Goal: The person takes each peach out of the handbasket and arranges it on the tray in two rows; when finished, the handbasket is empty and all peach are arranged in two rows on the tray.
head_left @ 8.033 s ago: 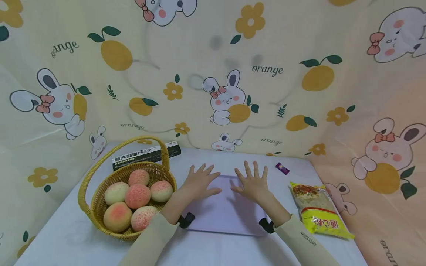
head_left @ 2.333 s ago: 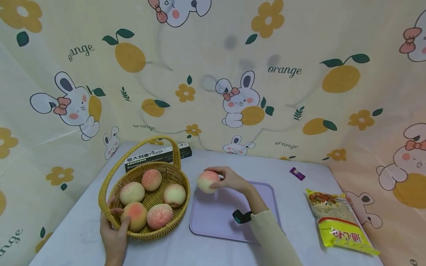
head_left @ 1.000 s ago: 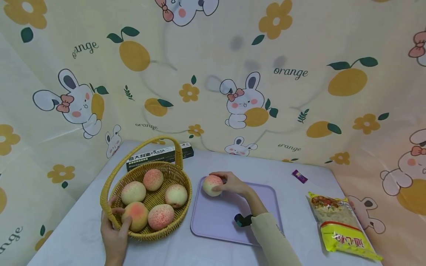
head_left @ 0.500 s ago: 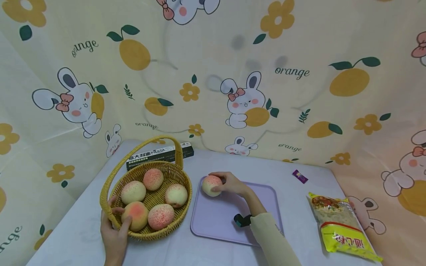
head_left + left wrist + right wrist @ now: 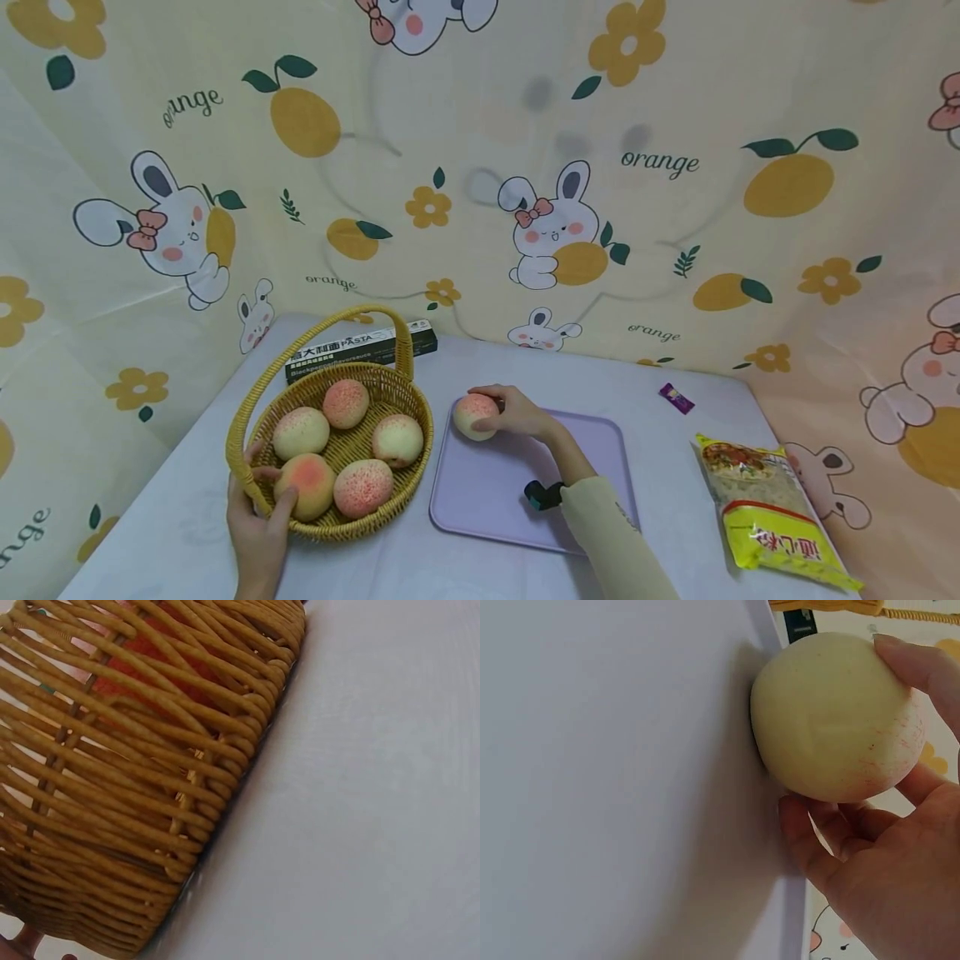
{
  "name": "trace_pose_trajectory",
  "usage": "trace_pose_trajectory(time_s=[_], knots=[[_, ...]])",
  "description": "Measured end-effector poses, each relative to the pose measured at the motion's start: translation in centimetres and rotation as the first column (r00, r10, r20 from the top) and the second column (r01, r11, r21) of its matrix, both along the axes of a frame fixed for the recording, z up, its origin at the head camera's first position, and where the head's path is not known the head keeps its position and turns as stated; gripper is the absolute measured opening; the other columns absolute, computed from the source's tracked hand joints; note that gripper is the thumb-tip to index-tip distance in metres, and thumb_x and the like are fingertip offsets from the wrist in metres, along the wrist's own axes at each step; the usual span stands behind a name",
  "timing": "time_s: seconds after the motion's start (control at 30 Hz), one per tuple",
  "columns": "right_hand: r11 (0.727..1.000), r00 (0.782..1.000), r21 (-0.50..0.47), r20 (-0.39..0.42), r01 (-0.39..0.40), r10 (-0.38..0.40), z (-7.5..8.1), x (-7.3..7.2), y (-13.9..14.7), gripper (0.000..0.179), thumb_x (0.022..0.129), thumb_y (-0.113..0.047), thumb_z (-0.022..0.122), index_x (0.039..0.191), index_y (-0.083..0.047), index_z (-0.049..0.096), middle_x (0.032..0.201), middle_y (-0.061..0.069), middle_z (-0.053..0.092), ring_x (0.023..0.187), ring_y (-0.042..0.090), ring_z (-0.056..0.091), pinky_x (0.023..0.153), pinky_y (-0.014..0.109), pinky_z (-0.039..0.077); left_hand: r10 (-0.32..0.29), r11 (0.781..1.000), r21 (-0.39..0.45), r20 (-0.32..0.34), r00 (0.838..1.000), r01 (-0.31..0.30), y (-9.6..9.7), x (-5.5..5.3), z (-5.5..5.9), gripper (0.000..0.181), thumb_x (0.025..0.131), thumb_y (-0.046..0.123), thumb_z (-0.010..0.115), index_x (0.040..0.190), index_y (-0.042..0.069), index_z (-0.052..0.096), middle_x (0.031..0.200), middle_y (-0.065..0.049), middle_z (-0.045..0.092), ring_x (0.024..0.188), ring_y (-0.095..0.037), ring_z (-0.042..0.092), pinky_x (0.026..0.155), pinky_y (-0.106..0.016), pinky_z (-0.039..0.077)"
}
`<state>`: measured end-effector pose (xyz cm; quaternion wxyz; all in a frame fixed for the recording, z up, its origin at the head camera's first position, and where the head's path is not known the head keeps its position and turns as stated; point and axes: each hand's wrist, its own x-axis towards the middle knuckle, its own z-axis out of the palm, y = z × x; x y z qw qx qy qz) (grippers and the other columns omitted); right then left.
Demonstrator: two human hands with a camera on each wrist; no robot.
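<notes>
My right hand (image 5: 517, 412) cups a peach (image 5: 476, 416) at the lavender tray's (image 5: 495, 500) far left corner, while my left hand (image 5: 258, 525) grips the basket's (image 5: 408, 467) near rim, steadying it.

Staged home tabletop, cartoon bunny-and-orange cloth backdrop (image 5: 525, 167), covered table (image 5: 525, 567)

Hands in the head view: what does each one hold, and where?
Right hand grips a pink-blushed peach around its side on the lilac tray; left hand holds the woven wicker basket by its rim.
</notes>
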<state>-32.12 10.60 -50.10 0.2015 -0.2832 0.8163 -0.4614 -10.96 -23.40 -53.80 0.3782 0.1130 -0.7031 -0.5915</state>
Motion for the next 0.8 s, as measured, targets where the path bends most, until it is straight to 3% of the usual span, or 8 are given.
trace_pose_trajectory(time_s=[0.27, 0.5, 0.67, 0.8], knots=[[1.0, 1.0, 0.013, 0.001, -0.014, 0.014, 0.1, -0.2, -0.2, 0.071, 0.085, -0.022, 0.076, 0.145, 0.001, 0.048, 0.141, 0.015, 0.053, 0.117, 0.023, 0.054, 0.096, 0.039, 0.045, 0.012, 1.0, -0.015, 0.023, 1.0, -0.012, 0.0, 0.1, 0.4, 0.073, 0.08, -0.02, 0.063, 0.147, 0.007, 0.048, 0.097, 0.0, 0.057, 0.094, -0.011, 0.053, 0.075, -0.012, 0.043], [0.998, 0.998, -0.029, -0.051, -0.049, 0.047, 0.8, -0.7, 0.0, 0.071, 0.086, -0.022, 0.075, 0.146, 0.002, 0.047, 0.143, 0.023, 0.05, 0.13, 0.034, 0.046, 0.105, 0.049, 0.039, -0.004, 1.0, -0.002, 0.011, 1.0, 0.004, 0.0, 0.0, 0.3, 0.075, 0.08, -0.021, 0.063, 0.148, 0.006, 0.046, 0.099, -0.001, 0.056, 0.096, -0.011, 0.052, 0.083, -0.015, 0.04], [0.997, 0.992, -0.041, -0.113, -0.065, 0.06, 2.3, -0.8, -0.4, 0.062, 0.088, -0.02, 0.073, 0.143, 0.0, 0.052, 0.14, 0.023, 0.053, 0.131, 0.045, 0.043, 0.105, 0.056, 0.037, 0.001, 1.0, -0.008, -0.006, 1.0, -0.001, 0.0, 0.0, 0.0, 0.075, 0.078, -0.024, 0.063, 0.146, 0.001, 0.046, 0.101, -0.004, 0.055, 0.096, -0.011, 0.051, 0.087, -0.016, 0.038], [0.996, 0.986, -0.03, -0.149, -0.083, 0.078, 4.1, -0.8, -1.2, 0.051, 0.09, -0.02, 0.072, 0.136, -0.002, 0.059, 0.133, 0.015, 0.06, 0.126, 0.041, 0.048, 0.105, 0.057, 0.037, 0.001, 1.0, -0.009, 0.001, 1.0, -0.001, -0.1, -0.1, -0.3, 0.075, 0.078, -0.023, 0.064, 0.147, 0.001, 0.045, 0.1, -0.002, 0.055, 0.096, -0.011, 0.051, 0.085, -0.016, 0.039]])
